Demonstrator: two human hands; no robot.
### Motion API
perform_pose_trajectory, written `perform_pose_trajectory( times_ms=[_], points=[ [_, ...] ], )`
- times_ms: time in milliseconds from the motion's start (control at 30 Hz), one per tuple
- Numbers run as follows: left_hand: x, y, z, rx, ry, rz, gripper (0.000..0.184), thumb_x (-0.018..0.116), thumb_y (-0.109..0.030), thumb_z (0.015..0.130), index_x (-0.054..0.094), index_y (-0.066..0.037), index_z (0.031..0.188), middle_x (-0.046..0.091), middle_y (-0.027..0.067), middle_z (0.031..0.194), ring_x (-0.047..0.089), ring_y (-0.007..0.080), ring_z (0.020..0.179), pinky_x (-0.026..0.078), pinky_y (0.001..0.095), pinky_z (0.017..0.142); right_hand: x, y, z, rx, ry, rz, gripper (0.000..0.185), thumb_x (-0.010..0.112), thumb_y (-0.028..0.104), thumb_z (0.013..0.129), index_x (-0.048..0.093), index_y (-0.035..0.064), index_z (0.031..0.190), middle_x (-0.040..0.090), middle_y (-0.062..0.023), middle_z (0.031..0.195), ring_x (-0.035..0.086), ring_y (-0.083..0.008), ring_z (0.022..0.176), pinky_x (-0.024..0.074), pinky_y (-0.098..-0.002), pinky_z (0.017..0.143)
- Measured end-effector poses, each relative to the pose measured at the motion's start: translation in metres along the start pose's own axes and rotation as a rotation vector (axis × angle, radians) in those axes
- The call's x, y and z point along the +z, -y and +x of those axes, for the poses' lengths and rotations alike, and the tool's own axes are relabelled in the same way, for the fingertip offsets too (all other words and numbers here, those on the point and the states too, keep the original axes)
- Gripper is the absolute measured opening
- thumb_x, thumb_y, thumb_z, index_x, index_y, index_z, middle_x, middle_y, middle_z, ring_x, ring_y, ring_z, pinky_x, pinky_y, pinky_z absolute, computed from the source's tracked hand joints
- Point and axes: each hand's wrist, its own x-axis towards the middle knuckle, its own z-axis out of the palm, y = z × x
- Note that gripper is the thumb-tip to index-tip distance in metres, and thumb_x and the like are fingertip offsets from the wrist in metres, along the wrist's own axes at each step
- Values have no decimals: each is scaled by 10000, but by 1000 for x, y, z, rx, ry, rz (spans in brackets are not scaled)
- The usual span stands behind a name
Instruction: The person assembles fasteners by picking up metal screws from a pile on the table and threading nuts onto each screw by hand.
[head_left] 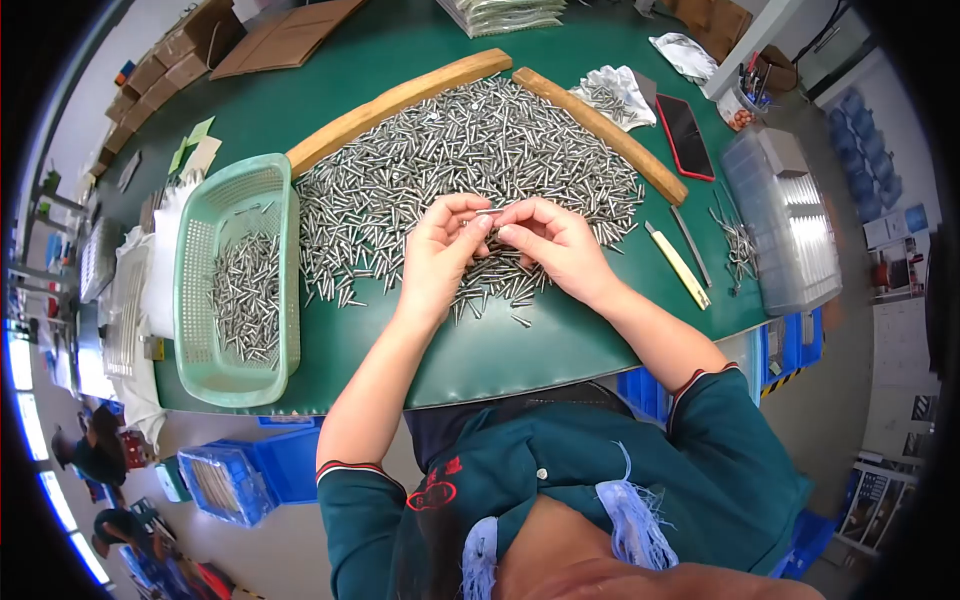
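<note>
A large heap of small silvery, screw-like metal pieces (400, 165) covers the green tabletop. Over its near edge, my left hand (440, 250) and my right hand (560, 245) meet with fingertips pinched together. Between them is one small metal piece (488, 211), gripped from both sides; its exact shape is partly hidden by the fingers. A few loose pieces lie below the hands, one of them a single metal piece (521, 321) near the table's front. To the left stands a light green plastic basket (190, 300) with a smaller pile of the same pieces inside.
Two wooden bars (400, 105) border the heap's far side. At right lie a red-edged phone (685, 135), a yellow cutter knife (680, 265), a thin metal strip (691, 246) and a clear plastic box (770, 230). Flattened cardboard (285, 40) rests at the back left.
</note>
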Motion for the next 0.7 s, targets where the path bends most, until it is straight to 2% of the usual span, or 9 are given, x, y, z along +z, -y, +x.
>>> perform_pose_trajectory(
  times_ms=[67,100,333,533,700],
  points=[
    [4,-2,-3,-11,-8,-47,170,595,-85,854,557,-37,1012,598,10,906,504,33,658,400,169,569,-1,-2,-1,-76,-24,-111,170,581,163,880,578,43,1000,587,18,823,518,-31,668,420,-168,541],
    [4,3,-3,-28,-13,-91,146,594,-72,850,555,-50,989,573,-9,873,475,23,626,376,159,547,0,1,-2,10,-23,32,169,583,167,879,580,36,985,585,17,827,481,-21,616,398,-161,507],
    [8,7,-4,-94,-3,-128,168,606,-64,841,563,-40,1002,581,6,871,523,44,667,416,178,595,0,-1,-3,-35,-75,32,155,593,142,871,595,26,974,587,16,798,473,-5,606,384,-155,498],
    [7,10,-3,-114,-10,-116,158,601,-69,850,570,-29,1000,600,21,883,544,53,691,434,182,623,-1,-3,-1,-76,-76,62,161,590,124,870,599,16,989,617,-14,853,542,-35,677,447,-176,577],
    [7,10,-3,-86,-3,-57,161,605,-76,852,567,-21,998,606,20,856,547,56,696,441,185,630,-3,-7,1,-29,-59,155,170,586,127,873,598,6,993,628,-41,900,584,-69,766,478,-198,632]
  ],
)
